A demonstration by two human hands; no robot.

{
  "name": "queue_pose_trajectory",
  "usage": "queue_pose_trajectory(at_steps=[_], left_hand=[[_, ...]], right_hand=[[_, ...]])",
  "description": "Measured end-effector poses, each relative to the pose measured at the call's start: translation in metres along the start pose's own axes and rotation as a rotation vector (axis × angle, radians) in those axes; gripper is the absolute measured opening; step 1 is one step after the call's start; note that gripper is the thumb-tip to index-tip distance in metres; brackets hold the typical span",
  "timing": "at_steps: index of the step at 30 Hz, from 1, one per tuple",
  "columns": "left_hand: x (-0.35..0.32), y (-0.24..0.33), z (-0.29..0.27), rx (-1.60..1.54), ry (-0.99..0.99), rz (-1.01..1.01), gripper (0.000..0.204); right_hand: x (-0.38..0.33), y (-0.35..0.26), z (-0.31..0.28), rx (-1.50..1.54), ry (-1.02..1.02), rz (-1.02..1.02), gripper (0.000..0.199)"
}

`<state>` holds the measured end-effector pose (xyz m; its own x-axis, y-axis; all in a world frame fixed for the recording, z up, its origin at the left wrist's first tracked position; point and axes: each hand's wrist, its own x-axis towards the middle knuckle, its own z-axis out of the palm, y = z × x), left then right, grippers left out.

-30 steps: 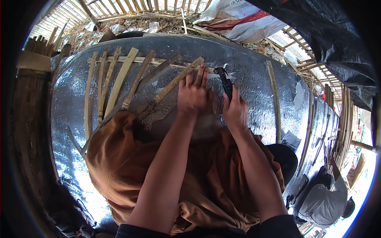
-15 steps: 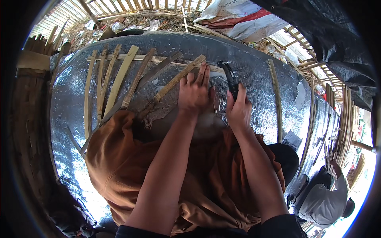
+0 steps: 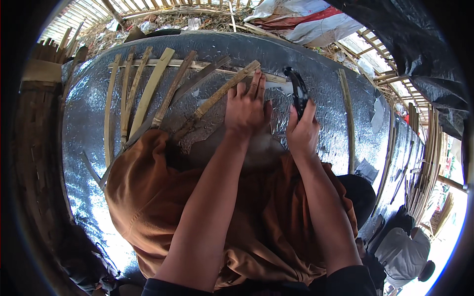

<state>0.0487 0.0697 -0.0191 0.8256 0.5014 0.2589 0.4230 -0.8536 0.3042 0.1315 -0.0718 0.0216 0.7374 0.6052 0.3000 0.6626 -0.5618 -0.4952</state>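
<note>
My left hand (image 3: pixel 244 112) lies palm down on the silvery foil sheet (image 3: pixel 323 106). Two of its fingers stretch out against the upper end of a slanted bamboo slat (image 3: pixel 222 93), and the others are bent. Whether anything small sits under the fingertips cannot be made out. Just to the right, my right hand (image 3: pixel 302 130) is wrapped round a black hammer (image 3: pixel 298 90), its curved head raised and pointing away from me. A long crosswise bamboo strip (image 3: pixel 197 65) runs beneath the upper ends of several slats; the left fingertips are beside it.
Several more slats, including a pale one (image 3: pixel 153 89), fan out to the left. A lone bamboo strip (image 3: pixel 347 118) lies on the right. Brown cloth (image 3: pixel 143 192) covers my lap. Another person (image 3: pixel 402 251) is bent over at the lower right. Black plastic sheeting (image 3: pixel 410 44) hangs upper right.
The hammer and my right hand have shifted slightly right and away from me. My left hand stays on the slat. The other person has bent further down.
</note>
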Motion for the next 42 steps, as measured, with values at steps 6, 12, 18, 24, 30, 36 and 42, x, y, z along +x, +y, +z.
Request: queue_pose_trajectory(at_steps=[6,12,18,24,30,36,42], left_hand=[[0.001,0.0,0.001,0.006,0.001,0.004,0.071],[0.003,0.002,0.0,0.021,0.0,-0.001,0.071],[0.004,0.003,-0.002,0.007,-0.043,-0.007,0.072],[0.002,0.002,0.0,0.028,-0.015,-0.001,0.072],[0.0,0.001,0.001,0.046,-0.007,0.005,0.071],[-0.004,0.003,-0.001,0.012,0.0,-0.004,0.071],[-0.003,0.002,-0.002,0.009,-0.01,-0.008,0.071]], right_hand=[[0.001,-0.001,-0.003,0.074,0.06,-0.053,0.038],[-0.004,0.004,0.003,0.083,0.09,-0.117,0.043],[-0.004,0.005,0.001,0.064,0.003,-0.09,0.043],[-0.006,0.0,-0.002,0.02,-0.04,-0.054,0.042],[-0.005,0.007,0.003,-0.097,-0.163,0.035,0.043],[-0.006,0.005,0.001,-0.088,-0.118,-0.109,0.041],[0.002,0.009,0.002,-0.159,-0.124,-0.065,0.034]])
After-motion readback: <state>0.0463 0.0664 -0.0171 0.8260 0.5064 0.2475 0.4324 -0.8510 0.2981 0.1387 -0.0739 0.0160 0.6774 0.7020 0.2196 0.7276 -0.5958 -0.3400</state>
